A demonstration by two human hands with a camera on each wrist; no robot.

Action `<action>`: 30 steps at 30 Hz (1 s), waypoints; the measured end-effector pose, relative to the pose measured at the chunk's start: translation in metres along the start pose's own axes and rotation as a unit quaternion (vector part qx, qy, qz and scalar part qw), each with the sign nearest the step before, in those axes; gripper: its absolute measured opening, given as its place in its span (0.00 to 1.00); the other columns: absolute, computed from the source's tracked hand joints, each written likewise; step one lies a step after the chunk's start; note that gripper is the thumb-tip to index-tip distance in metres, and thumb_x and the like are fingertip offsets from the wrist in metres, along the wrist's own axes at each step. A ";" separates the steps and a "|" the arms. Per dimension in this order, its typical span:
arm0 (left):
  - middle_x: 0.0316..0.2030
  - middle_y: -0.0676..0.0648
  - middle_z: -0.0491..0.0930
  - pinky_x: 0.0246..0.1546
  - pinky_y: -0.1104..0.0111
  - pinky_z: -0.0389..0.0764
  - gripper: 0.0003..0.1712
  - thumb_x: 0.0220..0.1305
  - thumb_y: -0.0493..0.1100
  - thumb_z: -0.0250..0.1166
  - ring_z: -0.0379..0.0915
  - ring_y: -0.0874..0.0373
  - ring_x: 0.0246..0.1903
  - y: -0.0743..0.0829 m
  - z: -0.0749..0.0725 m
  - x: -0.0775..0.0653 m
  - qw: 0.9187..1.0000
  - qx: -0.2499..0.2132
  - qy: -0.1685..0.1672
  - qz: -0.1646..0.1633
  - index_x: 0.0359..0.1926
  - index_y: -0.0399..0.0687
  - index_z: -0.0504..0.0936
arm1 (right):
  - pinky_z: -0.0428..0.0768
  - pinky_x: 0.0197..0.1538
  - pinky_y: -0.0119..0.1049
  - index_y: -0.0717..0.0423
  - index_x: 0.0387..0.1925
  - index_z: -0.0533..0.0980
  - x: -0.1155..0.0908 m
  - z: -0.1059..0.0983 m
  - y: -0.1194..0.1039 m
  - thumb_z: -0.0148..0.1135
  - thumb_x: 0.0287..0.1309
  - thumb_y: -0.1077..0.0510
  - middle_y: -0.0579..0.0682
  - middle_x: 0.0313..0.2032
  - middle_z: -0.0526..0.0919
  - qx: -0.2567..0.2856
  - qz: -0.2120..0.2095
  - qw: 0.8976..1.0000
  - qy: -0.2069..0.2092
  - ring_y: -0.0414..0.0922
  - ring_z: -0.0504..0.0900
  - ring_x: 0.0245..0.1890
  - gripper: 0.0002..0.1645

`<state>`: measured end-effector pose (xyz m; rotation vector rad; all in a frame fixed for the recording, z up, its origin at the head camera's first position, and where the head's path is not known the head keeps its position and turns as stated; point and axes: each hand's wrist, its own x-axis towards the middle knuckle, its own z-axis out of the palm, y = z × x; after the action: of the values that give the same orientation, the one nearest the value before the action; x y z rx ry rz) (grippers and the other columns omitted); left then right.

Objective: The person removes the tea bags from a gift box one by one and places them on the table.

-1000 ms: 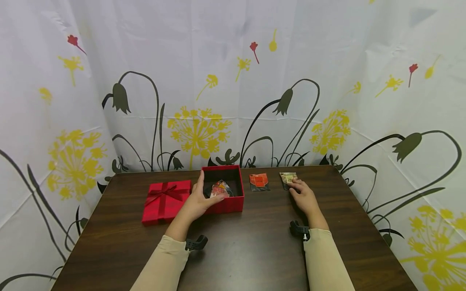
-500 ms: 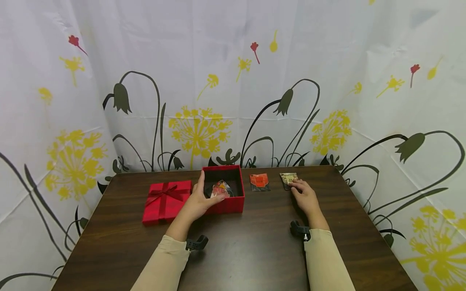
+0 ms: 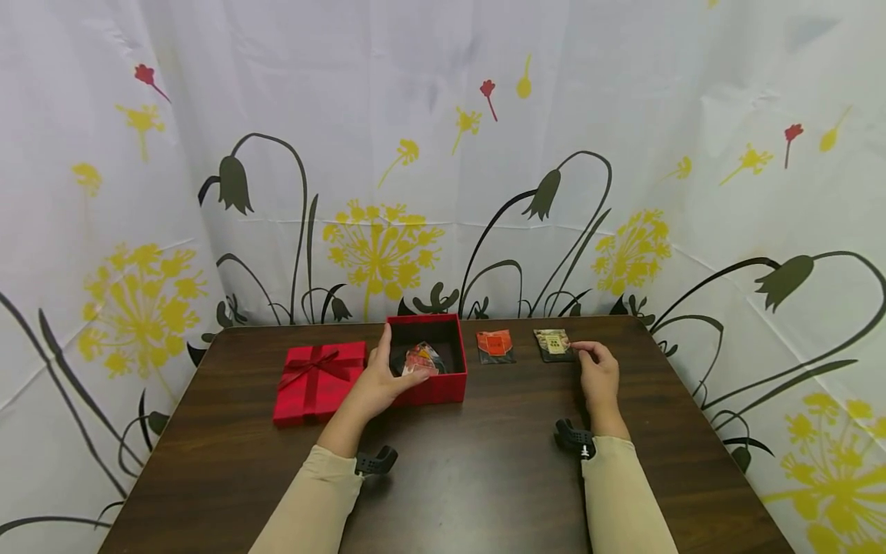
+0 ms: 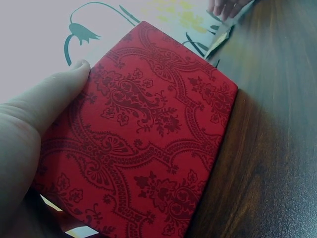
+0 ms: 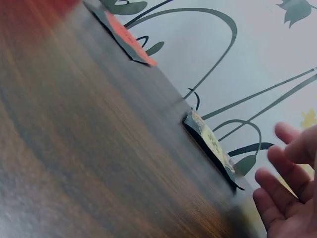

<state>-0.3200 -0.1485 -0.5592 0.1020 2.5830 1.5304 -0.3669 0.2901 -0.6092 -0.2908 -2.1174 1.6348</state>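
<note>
My left hand [image 3: 377, 388] grips the near left corner of an open red gift box [image 3: 432, 391], thumb over the front rim and fingers along the left side. Up close in the left wrist view, the patterned red wall of the box [image 4: 143, 129] fills the middle. Inside the black interior lies a clear-wrapped packet with red print [image 3: 421, 358]. My right hand [image 3: 599, 377] is just right of a black-and-gold packet [image 3: 554, 344] lying flat on the table. Seen from the right wrist, its fingers [image 5: 280, 191] are loosely bent, apart from that packet [image 5: 213, 144], and hold nothing.
Left of the box lies its red lid [image 3: 321, 382] with a dark red ribbon bow. An orange-and-black packet [image 3: 494, 347] rests between the box and the black-and-gold one. All stand on a dark wooden table [image 3: 477, 477], with a flower-printed curtain [image 3: 443, 154] behind its far edge.
My right hand has drawn off the black-and-gold packet toward the right, uncovering more of its face. The left hand stays on the box.
</note>
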 end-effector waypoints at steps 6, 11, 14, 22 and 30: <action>0.89 0.36 0.37 0.76 0.25 0.59 0.74 0.64 0.69 0.76 0.47 0.26 0.84 -0.002 0.001 0.001 1.000 -0.001 0.001 0.002 0.89 0.74 0.27 | 0.82 0.50 0.32 0.71 0.51 0.84 -0.002 0.002 -0.004 0.59 0.78 0.65 0.51 0.45 0.88 0.108 0.020 0.994 0.007 0.40 0.84 0.43 0.13; 0.89 0.36 0.37 0.76 0.25 0.59 0.75 0.63 0.71 0.76 0.46 0.26 0.84 -0.003 0.001 0.001 1.000 -0.003 -0.003 0.002 0.88 0.75 0.27 | 0.87 0.45 0.33 0.79 0.54 0.79 -0.005 0.009 -0.015 0.57 0.79 0.68 0.50 0.40 0.88 0.168 0.036 0.985 -0.025 0.45 0.87 0.38 0.14; 0.89 0.36 0.37 0.76 0.25 0.59 0.75 0.62 0.72 0.76 0.45 0.26 0.85 -0.004 0.001 0.001 1.000 -0.001 -0.002 0.002 0.88 0.75 0.27 | 0.89 0.43 0.35 0.80 0.52 0.78 -0.006 0.015 -0.024 0.56 0.78 0.69 0.51 0.38 0.87 0.179 0.044 0.982 -0.048 0.46 0.87 0.36 0.13; 0.89 0.36 0.36 0.76 0.25 0.57 0.77 0.59 0.75 0.76 0.42 0.27 0.85 -0.005 0.002 0.002 1.000 -0.005 0.002 0.011 0.88 0.76 0.27 | 0.91 0.42 0.38 0.80 0.52 0.76 -0.012 0.026 -0.053 0.57 0.78 0.68 0.53 0.38 0.85 0.149 0.034 0.981 -0.118 0.46 0.87 0.35 0.13; 0.89 0.37 0.37 0.76 0.25 0.58 0.76 0.61 0.73 0.76 0.44 0.27 0.85 -0.004 0.002 0.002 1.000 -0.004 0.003 0.010 0.88 0.75 0.27 | 0.91 0.44 0.41 0.76 0.49 0.78 -0.033 0.041 -0.104 0.56 0.79 0.67 0.58 0.37 0.83 0.139 0.003 0.971 -0.193 0.48 0.85 0.35 0.11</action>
<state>-0.3217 -0.1487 -0.5637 0.1235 2.5878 1.5513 -0.3462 0.2120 -0.5250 0.1217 -2.1080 2.1000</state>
